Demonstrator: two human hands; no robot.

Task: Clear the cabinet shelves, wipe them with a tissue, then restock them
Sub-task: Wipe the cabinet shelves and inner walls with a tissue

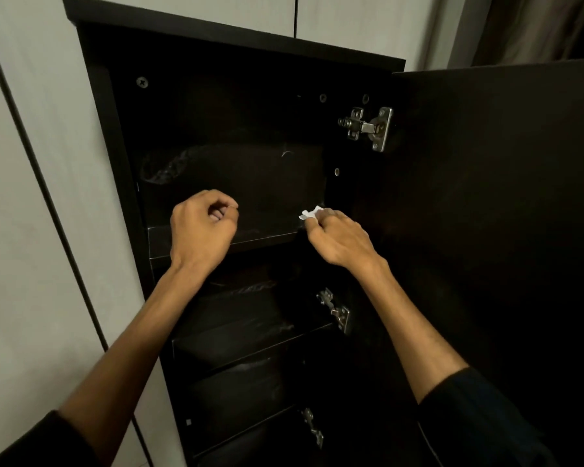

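A tall dark cabinet (115, 170) stands open in front of me, its shelves bare. My right hand (338, 237) pinches a small white tissue (311, 213) at the right end of the top shelf (257, 235). My left hand (201, 227) hovers over the left part of the same shelf with its fingers curled and nothing in it. Lower shelves (250, 345) show pale smears of dust.
The cabinet door (493, 230) hangs open on the right, held by metal hinges (368, 128). A pale wall panel (31, 197) runs along the left of the cabinet. A curtain (533, 28) hangs at the upper right.
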